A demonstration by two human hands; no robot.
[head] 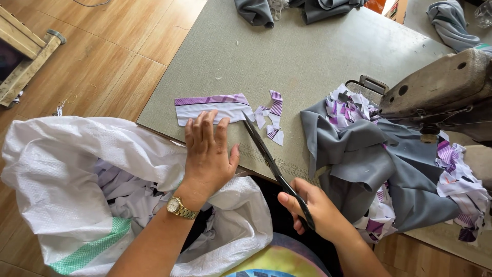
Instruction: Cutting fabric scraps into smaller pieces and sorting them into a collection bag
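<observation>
My left hand lies flat, fingers spread, on the grey table, its fingertips pressing the near edge of a white fabric strip with a purple striped band. A gold watch sits on that wrist. My right hand grips the handles of black scissors, whose blades point up and left, tips at the right end of the strip. Small purple and white fabric scraps lie just right of the blade tips.
A white woven sack full of fabric offcuts gapes at the table's near left edge. A heap of grey cloth with purple striped pieces lies right, under a sewing machine. More grey cloth sits at the far edge.
</observation>
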